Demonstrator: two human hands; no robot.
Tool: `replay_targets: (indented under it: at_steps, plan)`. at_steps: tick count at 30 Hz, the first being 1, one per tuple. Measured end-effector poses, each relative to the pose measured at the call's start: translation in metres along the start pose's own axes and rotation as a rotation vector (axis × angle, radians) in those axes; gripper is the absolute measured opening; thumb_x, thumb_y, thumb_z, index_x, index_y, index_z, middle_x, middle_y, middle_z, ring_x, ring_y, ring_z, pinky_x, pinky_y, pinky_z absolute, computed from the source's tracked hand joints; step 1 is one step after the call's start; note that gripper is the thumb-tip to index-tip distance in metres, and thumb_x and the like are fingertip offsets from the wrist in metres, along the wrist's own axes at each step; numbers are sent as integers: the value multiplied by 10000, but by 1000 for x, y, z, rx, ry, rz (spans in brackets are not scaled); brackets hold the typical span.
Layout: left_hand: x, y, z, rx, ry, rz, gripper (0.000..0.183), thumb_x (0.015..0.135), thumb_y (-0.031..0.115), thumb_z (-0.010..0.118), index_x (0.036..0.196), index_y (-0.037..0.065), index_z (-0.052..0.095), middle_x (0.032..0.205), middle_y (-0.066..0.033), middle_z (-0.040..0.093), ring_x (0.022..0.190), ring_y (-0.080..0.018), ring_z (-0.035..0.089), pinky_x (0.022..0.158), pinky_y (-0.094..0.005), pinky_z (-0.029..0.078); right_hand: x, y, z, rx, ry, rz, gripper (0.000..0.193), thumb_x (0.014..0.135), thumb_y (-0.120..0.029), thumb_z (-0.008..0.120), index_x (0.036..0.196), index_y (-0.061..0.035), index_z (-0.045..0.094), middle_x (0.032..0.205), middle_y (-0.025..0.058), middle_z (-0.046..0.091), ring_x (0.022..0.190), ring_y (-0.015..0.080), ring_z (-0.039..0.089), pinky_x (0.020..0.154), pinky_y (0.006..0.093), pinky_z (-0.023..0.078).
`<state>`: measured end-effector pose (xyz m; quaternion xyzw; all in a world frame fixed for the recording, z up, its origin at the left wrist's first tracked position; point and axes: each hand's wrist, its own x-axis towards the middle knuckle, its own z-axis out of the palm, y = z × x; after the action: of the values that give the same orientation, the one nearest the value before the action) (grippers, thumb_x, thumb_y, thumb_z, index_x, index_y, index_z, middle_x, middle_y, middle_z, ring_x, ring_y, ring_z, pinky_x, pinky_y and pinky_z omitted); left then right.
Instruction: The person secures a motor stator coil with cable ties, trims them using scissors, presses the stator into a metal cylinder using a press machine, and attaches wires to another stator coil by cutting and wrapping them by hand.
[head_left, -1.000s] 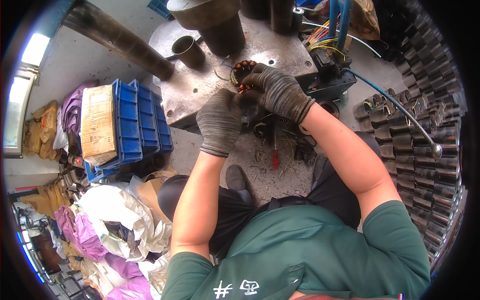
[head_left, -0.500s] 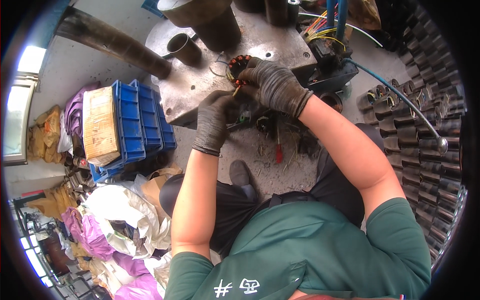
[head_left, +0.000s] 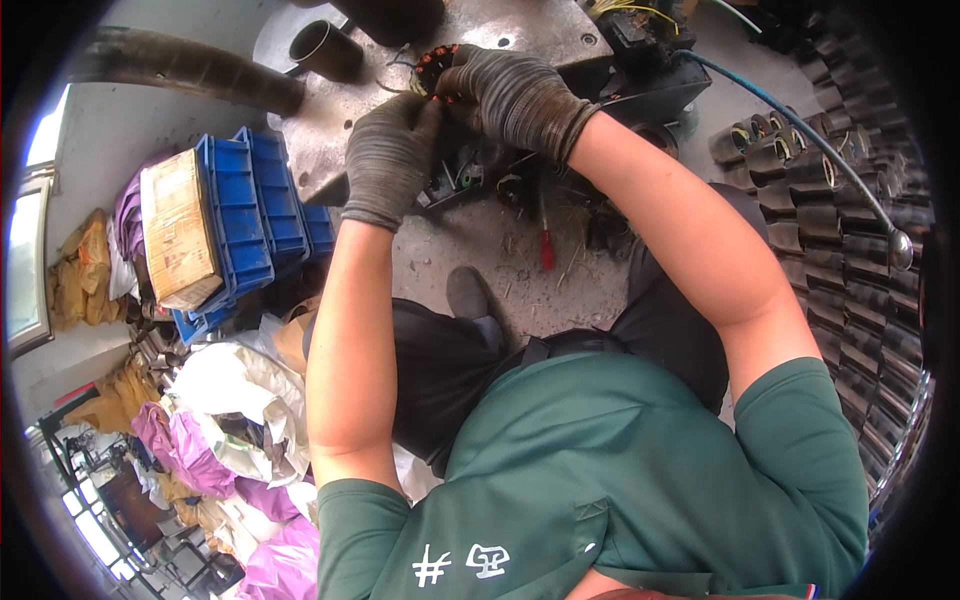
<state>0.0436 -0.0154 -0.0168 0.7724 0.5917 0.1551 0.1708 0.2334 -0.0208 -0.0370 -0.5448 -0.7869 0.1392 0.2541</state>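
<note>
A ring-shaped motor stator point(head_left: 433, 66) with reddish-orange windings is held over the near part of a worn metal work plate point(head_left: 318, 140). My right hand point(head_left: 520, 95), in a dark grey knit glove, grips its right side. From below left, my gloved left hand point(head_left: 384, 160) is closed at the ring's near edge; its fingertips are partly hidden and blurred. Thin grey-blue leads trail from the stator's left side onto the plate. Just left of the ring stands a short hollow metal cylinder point(head_left: 327, 52).
A long metal cylinder point(head_left: 190, 66) juts in at upper left. Blue crates point(head_left: 235, 215) and a cardboard box point(head_left: 180, 232) sit left, above white sacks point(head_left: 225, 385). Rows of metal sleeves point(head_left: 850, 300) and a blue hose point(head_left: 770, 108) are right. A red-handled tool point(head_left: 547, 250) is below the plate.
The view has shifted, so the plate, stator and both hands now appear higher and further left. My left fingers have drawn up close to the stator's lower edge. My right hand keeps its grip.
</note>
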Motion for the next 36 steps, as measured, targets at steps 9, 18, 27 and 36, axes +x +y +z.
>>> replay_targets:
  at_steps: [9, 18, 27, 36]
  plan:
    - [-7, 24, -15, 246, -61, -39, 372, 1027, 436, 577, 1100, 139, 789, 999, -173, 776, 951, -352, 749, 898, -478, 573, -1, 3, 1, 11, 17, 9, 311, 893, -242, 767, 1196, -174, 776, 1207, 76, 719, 1052, 316, 728, 940, 426, 587]
    - [-23, 15, 7, -714, 47, -435, 217, 990, 186, 700, 988, -25, 751, 853, -105, 747, 736, -170, 676, 713, -305, 573, -3, -8, -13, 26, -52, 34, 308, 905, -320, 755, 1183, -191, 785, 1198, 84, 717, 1083, 330, 719, 945, 449, 574]
    - [-30, 10, 9, -1509, -192, -725, 158, 1037, 228, 649, 1048, 76, 689, 776, 43, 614, 597, -43, 525, 509, -153, 439, -5, -4, -18, 143, -57, 33, 310, 881, -260, 801, 1178, -171, 789, 1224, 63, 706, 1121, 320, 708, 973, 426, 563]
    - [-35, -4, 14, -1917, -322, -788, 182, 1055, 169, 572, 1207, 75, 601, 899, 43, 548, 672, -30, 494, 521, -134, 415, -5, -6, -19, 227, -74, 49, 311, 875, -280, 800, 1156, -148, 793, 1241, 76, 701, 1116, 328, 705, 978, 426, 557]
